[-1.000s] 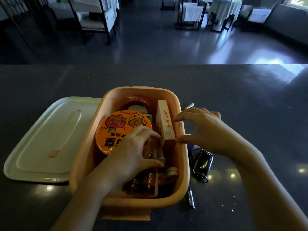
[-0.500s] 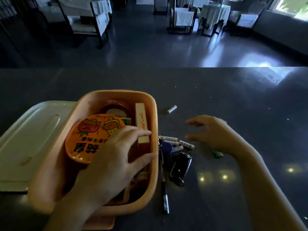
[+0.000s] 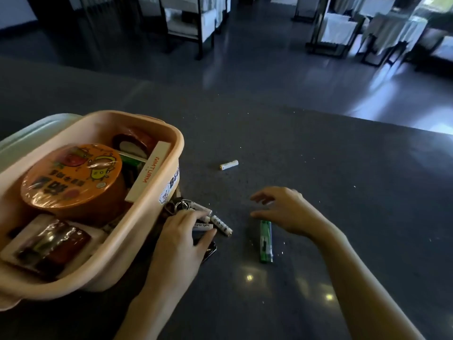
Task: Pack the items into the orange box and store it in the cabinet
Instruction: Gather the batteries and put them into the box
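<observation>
The orange box (image 3: 122, 117) stands at the left, holding an orange-lidded noodle cup (image 3: 71, 175), a slim white carton (image 3: 147, 173), a tape roll (image 3: 133, 143) and a wrapped battery pack (image 3: 49, 244). Just right of the box lies a pile of white batteries (image 3: 221, 224), a key ring (image 3: 181, 204) and a black key fob (image 3: 210, 250). My left hand (image 3: 179, 241) rests on this pile, thumb and fingers pinching a battery. My right hand (image 3: 286, 212) hovers with fingers apart over the top end of a green lighter (image 3: 266, 241). A lone battery (image 3: 229, 165) lies farther back.
The box's pale lid (image 3: 29, 130) lies behind the box at the far left. The dark counter (image 3: 343, 192) ends at a far edge running diagonally; beyond it are a shiny floor and chairs (image 3: 196, 23).
My left hand has come out of the box onto the battery and key pile. My right hand drifted toward the green lighter. The view swung right, so the box sits farther left.
</observation>
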Available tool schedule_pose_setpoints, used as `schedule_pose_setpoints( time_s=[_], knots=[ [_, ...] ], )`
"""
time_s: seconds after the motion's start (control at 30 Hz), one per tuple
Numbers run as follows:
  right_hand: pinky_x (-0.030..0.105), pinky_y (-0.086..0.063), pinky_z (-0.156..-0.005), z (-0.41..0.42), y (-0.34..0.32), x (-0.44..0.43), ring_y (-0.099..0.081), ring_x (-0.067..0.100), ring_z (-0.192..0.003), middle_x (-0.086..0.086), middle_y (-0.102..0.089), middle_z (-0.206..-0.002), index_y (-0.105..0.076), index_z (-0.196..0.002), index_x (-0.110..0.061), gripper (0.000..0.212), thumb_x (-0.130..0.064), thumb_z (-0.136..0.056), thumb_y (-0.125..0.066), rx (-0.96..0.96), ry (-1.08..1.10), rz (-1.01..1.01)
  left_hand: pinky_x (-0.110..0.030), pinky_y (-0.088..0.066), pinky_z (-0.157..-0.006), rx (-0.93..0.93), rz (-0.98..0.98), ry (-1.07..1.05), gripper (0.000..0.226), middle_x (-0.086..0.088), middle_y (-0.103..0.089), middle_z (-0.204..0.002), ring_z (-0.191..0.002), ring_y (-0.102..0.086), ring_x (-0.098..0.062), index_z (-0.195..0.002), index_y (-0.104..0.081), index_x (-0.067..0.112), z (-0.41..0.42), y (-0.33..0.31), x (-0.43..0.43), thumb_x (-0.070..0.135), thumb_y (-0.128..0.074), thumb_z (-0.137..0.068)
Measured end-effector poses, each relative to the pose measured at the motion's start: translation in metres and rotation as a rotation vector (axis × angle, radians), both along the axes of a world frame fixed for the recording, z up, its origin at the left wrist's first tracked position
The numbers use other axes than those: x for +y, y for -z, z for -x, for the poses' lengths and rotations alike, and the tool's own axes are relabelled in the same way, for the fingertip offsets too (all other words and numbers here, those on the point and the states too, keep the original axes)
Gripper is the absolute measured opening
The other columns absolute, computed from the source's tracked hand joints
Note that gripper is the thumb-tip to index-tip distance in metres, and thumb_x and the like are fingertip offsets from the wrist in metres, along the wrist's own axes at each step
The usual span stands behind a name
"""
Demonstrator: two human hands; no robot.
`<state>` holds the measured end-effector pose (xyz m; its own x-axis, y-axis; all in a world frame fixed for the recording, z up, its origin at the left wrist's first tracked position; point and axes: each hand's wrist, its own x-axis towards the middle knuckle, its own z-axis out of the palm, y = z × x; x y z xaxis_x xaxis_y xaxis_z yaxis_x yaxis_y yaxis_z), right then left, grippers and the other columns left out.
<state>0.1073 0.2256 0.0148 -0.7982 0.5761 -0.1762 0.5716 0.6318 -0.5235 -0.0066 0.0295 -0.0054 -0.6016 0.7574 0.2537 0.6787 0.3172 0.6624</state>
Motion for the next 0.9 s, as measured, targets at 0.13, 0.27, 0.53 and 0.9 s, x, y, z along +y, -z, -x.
schedule_pose_setpoints(
  time_s=[0.13,0.27,0.53,0.9],
  knots=[
    [0.042,-0.033,-0.102,0.023,0.011,0.019,-0.053,0.013,-0.111,-0.009,-0.057,-0.12,-0.058,-0.115,-0.031,0.042,-0.044,-0.077,-0.068,0.059,-0.055,-0.009,-0.018,-0.035,-0.087,0.004,0.133,-0.05,0.027,0.006,-0.063,-0.106,-0.097,-0.049,-0.011,-0.104,-0.065,0.018,0.001,0.018,0.01,0.027,-0.068,-0.079],
    [0.045,-0.028,-0.105,0.052,0.025,0.04,-0.041,0.018,-0.126,-0.006,-0.046,-0.137,-0.048,-0.129,-0.028,0.053,-0.042,-0.08,-0.066,0.095,-0.091,-0.05,-0.032,-0.045,-0.082,0.134,0.244,-0.086,0.024,0.005,-0.065,-0.098,-0.089,-0.051,-0.018,-0.098,-0.068,0.02,0.006,0.019,0.024,0.02,-0.073,-0.075],
    [0.043,-0.013,-0.105,0.107,0.047,0.081,-0.018,0.019,-0.14,-0.005,-0.027,-0.152,-0.033,-0.141,-0.029,0.055,-0.033,-0.091,-0.055,0.036,-0.184,-0.149,-0.025,-0.039,-0.072,0.127,0.335,-0.115,0.019,0.016,-0.061,-0.078,-0.078,-0.043,-0.007,-0.09,-0.061,0.032,0.024,0.012,0.035,0.041,-0.068,-0.075],
    [0.032,-0.043,-0.09,0.094,0.04,0.045,-0.051,0.013,-0.103,0.0,-0.052,-0.118,-0.049,-0.129,-0.025,0.046,-0.037,-0.086,-0.059,0.025,-0.392,0.043,-0.032,-0.044,-0.074,0.268,0.461,-0.23,0.033,0.003,-0.068,-0.089,-0.079,-0.054,-0.015,-0.115,-0.057,0.02,0.018,0.017,0.041,0.029,-0.061,-0.083]
  ],
)
